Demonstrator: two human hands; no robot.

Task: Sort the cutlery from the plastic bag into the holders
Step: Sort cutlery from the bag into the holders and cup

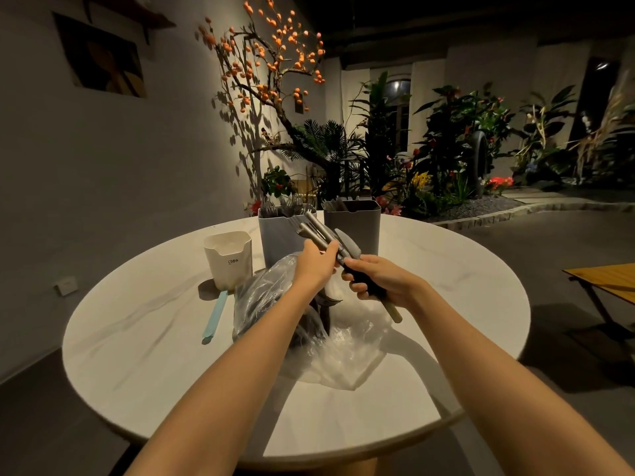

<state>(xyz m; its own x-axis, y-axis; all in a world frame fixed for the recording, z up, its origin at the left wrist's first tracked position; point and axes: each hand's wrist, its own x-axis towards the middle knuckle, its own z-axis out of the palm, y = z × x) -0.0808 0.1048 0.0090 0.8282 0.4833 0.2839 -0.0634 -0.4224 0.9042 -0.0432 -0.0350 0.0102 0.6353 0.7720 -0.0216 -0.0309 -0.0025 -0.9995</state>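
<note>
Above a crumpled clear plastic bag [343, 345] on the round white table [137, 338], both hands hold a bundle of cutlery [321, 231]. My right hand [381, 281] grips the dark handles low down, and a beige handle sticks out below it. My left hand [314, 264] pinches the metal shafts higher up; fork tines and a knife blade point toward the holders. Behind stand a light blue holder [278, 235] with forks in it, a grey holder [357, 225] with cutlery, and a small white holder [228, 259]. Dark cutlery still lies inside the bag.
A light blue handled utensil [214, 316] lies flat on the table in front of the white holder. A wooden bench or table [604, 280] stands at the right. Plants and a decorative tree fill the background beyond the table.
</note>
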